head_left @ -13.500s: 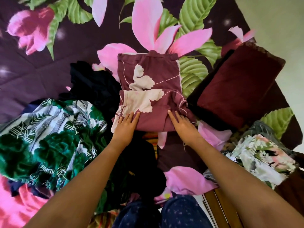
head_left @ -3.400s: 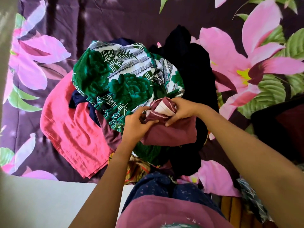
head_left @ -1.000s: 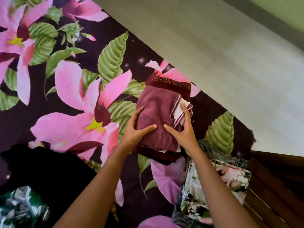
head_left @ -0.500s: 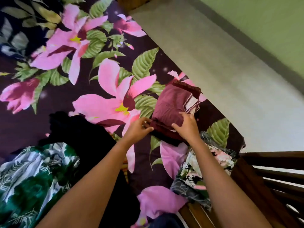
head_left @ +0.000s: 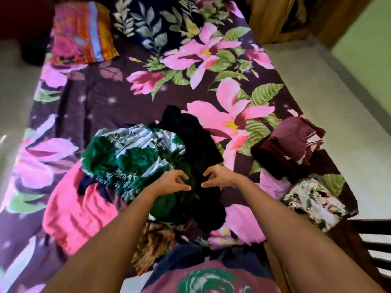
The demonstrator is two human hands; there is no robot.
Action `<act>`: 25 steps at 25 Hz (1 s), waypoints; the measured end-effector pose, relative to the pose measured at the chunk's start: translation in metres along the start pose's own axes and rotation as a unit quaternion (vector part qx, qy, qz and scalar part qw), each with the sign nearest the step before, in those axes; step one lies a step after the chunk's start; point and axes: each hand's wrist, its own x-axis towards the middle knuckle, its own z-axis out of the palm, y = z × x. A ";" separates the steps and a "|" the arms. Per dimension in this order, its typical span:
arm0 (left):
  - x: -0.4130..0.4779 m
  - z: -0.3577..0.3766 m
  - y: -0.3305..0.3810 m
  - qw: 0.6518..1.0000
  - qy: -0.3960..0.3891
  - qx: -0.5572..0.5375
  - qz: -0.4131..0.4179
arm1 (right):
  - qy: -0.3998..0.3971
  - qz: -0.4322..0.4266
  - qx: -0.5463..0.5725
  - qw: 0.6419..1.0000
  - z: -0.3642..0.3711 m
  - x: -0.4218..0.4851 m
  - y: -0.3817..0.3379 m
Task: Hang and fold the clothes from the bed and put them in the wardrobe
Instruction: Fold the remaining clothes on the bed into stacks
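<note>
A home bedroom: a floral-sheeted bed [head_left: 95,102] with two pillows [head_left: 82,32] at its head, loose and folded clothes [head_left: 131,153] heaped on it, a green wall [head_left: 368,49] beyond.

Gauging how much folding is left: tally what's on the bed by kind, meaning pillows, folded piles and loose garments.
Pillows: 2, striped pillow, leaf-print pillow
Folded piles: 2, maroon pile, floral pile
Loose garments showing: 5, green print garment, black garment, pink garment, navy garment, orange patterned garment
Total: 9
</note>
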 end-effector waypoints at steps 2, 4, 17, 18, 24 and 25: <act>-0.035 -0.003 -0.048 0.999 0.039 -0.022 -0.017 | -0.019 -0.013 0.010 1.000 0.033 0.008 -0.037; -0.066 -0.002 -0.088 0.996 0.072 -0.052 -0.034 | -0.042 -0.034 -0.009 0.999 0.066 0.016 -0.071; -0.109 0.010 -0.169 0.983 0.147 -0.092 -0.063 | -0.070 -0.046 -0.091 0.992 0.127 0.054 -0.129; -0.105 0.009 -0.169 0.982 0.151 -0.093 -0.066 | -0.065 -0.052 -0.095 0.992 0.126 0.058 -0.129; -0.063 -0.003 -0.168 0.975 0.172 -0.104 -0.098 | 0.002 -0.073 -0.149 0.986 0.106 0.104 -0.120; -0.056 -0.005 -0.167 0.974 0.178 -0.093 -0.104 | 0.027 -0.073 -0.161 0.984 0.103 0.111 -0.119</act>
